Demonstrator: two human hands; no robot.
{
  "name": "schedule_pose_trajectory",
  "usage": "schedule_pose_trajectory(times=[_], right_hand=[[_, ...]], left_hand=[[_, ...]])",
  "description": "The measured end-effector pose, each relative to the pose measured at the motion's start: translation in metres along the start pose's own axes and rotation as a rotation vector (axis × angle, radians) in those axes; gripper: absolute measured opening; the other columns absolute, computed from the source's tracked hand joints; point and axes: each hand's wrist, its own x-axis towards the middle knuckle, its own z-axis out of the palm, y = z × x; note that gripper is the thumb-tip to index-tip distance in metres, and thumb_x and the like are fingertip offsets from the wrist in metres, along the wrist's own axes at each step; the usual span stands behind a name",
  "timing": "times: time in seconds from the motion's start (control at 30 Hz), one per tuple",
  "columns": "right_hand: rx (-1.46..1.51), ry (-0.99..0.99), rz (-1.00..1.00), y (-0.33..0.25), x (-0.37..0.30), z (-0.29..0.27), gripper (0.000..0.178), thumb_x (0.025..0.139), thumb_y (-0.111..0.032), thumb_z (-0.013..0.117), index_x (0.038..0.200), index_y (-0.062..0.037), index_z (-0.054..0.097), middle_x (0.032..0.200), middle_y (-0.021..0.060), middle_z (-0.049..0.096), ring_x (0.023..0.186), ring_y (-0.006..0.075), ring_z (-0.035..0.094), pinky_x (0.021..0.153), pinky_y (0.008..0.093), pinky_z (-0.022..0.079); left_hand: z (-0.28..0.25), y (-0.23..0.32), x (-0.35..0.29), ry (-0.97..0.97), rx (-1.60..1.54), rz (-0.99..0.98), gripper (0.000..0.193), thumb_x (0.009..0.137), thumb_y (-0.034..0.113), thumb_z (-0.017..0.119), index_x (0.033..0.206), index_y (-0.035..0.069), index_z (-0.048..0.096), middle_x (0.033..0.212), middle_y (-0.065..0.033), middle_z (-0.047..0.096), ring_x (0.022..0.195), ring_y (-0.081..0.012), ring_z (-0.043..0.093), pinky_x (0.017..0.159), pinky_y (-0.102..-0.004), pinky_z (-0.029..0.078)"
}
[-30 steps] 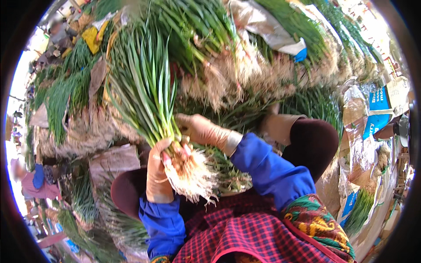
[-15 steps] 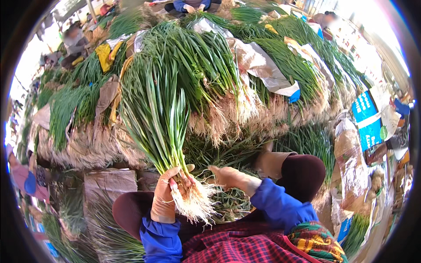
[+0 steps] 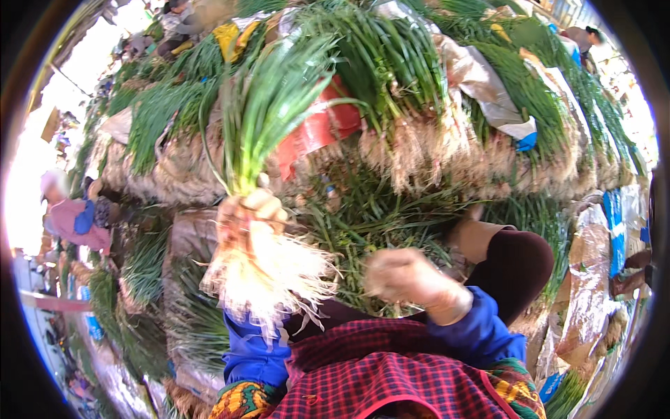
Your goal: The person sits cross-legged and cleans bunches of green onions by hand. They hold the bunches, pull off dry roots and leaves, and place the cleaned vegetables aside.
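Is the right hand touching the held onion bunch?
Apart. The head view shows green leaves in the gap between the right hand and the bunch's roots.

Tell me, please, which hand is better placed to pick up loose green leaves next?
Probably the right hand: it is near the loose green leaves and, though blurred, shows nothing held. The left hand grips the green onion bunch.

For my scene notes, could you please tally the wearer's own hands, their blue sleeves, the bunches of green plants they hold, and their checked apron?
Hands: 2 (left hand, right hand)
Blue sleeves: 2 (left sleeve, right sleeve)
Held bunch of green plants: 1
Checked apron: 1
Total: 6
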Motion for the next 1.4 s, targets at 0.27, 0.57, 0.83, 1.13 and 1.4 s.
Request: schedule_pose_trajectory(times=[0.27, 0.57, 0.83, 1.13, 1.4], right_hand=[[-0.295, 0.265, 0.116, 0.002, -0.014, -0.077, 0.030, 0.088, -0.017, 0.051, 0.111, 0.0015, 0.054, 0.062, 0.0063, 0.055, 0.045, 0.0148, 0.051, 0.043, 0.0243, 0.040], [-0.528, 0.229, -0.015, 0.028, 0.018, -0.061, 0.040, 0.091, -0.028, 0.052, 0.122, -0.0030, 0.048, 0.095, 0.0068, 0.065, 0.055, 0.0123, 0.060, 0.050, 0.0237, 0.044], [-0.243, -0.221, -0.152, -0.030, 0.102, 0.072, 0.062, 0.086, -0.031, 0.060, 0.134, -0.0035, 0.033, 0.113, 0.0069, 0.058, 0.065, 0.0097, 0.058, 0.050, 0.0186, 0.040], [-0.162, -0.244, 0.016, -0.027, 0.065, 0.054, 0.016, 0.088, -0.016, 0.059, 0.094, -0.0012, 0.060, 0.073, -0.0023, 0.057, 0.056, 0.0063, 0.048, 0.051, 0.0216, 0.041], [-0.803, 0.279, -0.331, -0.015, 0.049, -0.023, 0.024, 0.089, -0.012, 0.055, 0.109, -0.0005, 0.054, 0.067, 0.0021, 0.058, 0.054, 0.0087, 0.050, 0.050, 0.0247, 0.042]], left_hand=[[0.019, 0.070, -0.035, -0.064, 0.028, 0.072, 0.013, 0.079, 0.014, 0.057, 0.088, 0.006, 0.051, 0.076, 0.0060, 0.051, 0.067, -0.0068, 0.044, 0.065, -0.0236, 0.034], [0.026, 0.108, -0.084, 0.088, 0.297, 0.363, 0.009, 0.083, 0.021, 0.053, 0.082, 0.012, 0.051, 0.075, 0.0045, 0.049, 0.069, -0.0104, 0.045, 0.068, -0.0287, 0.037], [0.047, 0.016, -0.054, 0.429, 0.048, 0.330, 0.029, 0.083, 0.013, 0.051, 0.104, -0.006, 0.048, 0.074, -0.0039, 0.048, 0.066, -0.0148, 0.045, 0.063, -0.0293, 0.041], [-0.041, -0.011, -0.042, 0.024, 0.484, 0.277, 0.038, 0.081, 0.025, 0.063, 0.110, 0.004, 0.053, 0.097, -0.0116, 0.060, 0.092, -0.0241, 0.057, 0.089, -0.0451, 0.045], [-0.007, -0.016, 0.000, -0.040, 0.212, 0.278, 0.033, 0.079, 0.020, 0.063, 0.106, 0.003, 0.056, 0.093, -0.0069, 0.062, 0.092, -0.0196, 0.057, 0.099, -0.0568, 0.032]])
